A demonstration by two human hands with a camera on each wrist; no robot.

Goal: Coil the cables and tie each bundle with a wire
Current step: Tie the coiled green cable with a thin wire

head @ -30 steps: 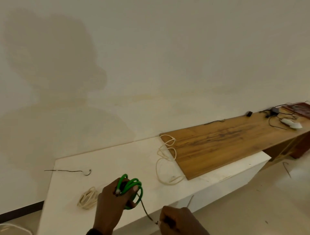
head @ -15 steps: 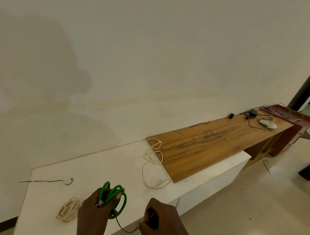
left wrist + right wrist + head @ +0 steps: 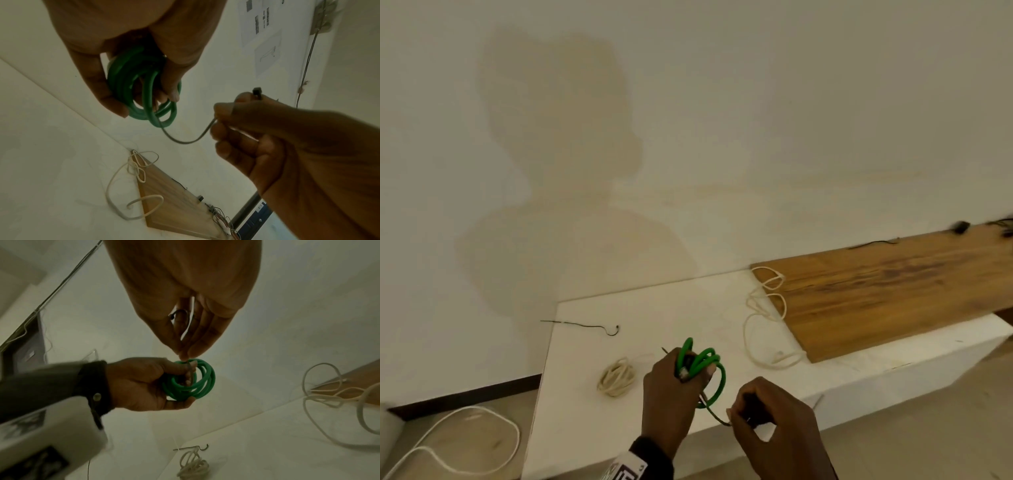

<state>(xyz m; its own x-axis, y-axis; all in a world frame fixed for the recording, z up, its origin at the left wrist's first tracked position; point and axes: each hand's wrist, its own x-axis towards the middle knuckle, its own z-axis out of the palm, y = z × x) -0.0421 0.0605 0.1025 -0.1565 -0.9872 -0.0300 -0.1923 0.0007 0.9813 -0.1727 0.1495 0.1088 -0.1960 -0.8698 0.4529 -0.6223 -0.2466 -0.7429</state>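
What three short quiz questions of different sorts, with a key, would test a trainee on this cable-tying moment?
1. True or false: the green cable coil lies on the white table.
2. Which hand pinches the thin dark wire? A) left hand B) right hand C) neither
3. Fill in: the loose cream cable lies partly on the table and partly on the ____.

Key:
1. False; the left hand grips it above the table.
2. B; the right hand pinches it, and the wire runs to the coil.
3. Wooden board.
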